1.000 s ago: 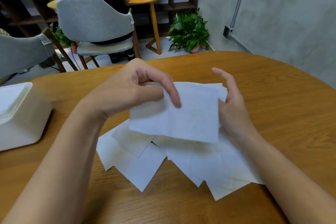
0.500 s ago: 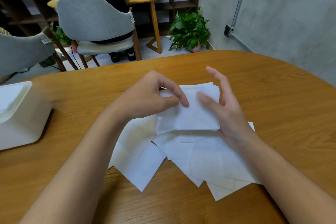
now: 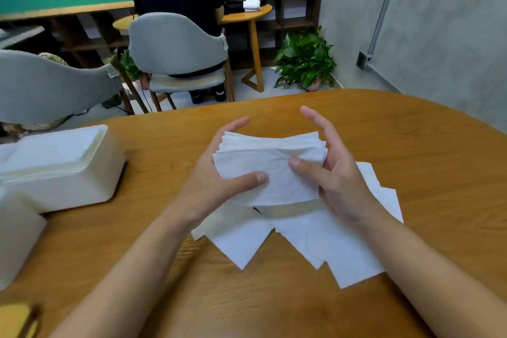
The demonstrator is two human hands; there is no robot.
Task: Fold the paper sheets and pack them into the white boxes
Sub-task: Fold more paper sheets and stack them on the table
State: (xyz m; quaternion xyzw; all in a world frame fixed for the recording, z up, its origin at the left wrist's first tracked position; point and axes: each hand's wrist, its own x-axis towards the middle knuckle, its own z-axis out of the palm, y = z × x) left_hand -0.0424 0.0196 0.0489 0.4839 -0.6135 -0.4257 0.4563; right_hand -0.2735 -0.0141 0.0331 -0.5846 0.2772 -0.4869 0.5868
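A stack of folded white paper sheets (image 3: pixel 270 162) is held above the wooden table (image 3: pixel 411 145) between both hands. My left hand (image 3: pixel 219 173) grips its left end, thumb on top and fingers behind. My right hand (image 3: pixel 334 173) grips its right end, thumb pressing the top sheet and fingers curved round the far edge. Several loose unfolded sheets (image 3: pixel 329 244) lie spread on the table under my hands. A white box (image 3: pixel 65 173) stands at the left with white sheets inside. Another white box (image 3: pixel 16 236) shows at the left edge.
Two grey chairs (image 3: pixel 175 46) stand beyond the table, and a person in black sits at a small round table behind them. A potted plant (image 3: pixel 306 59) is on the floor by the grey wall. A yellow object (image 3: pixel 16 321) sits at the bottom left corner.
The sheet my left hand held has been folded over onto the stack. Both hands now grip the stack by its ends, lifted off the loose sheets. The view has tilted, showing more of the boxes.
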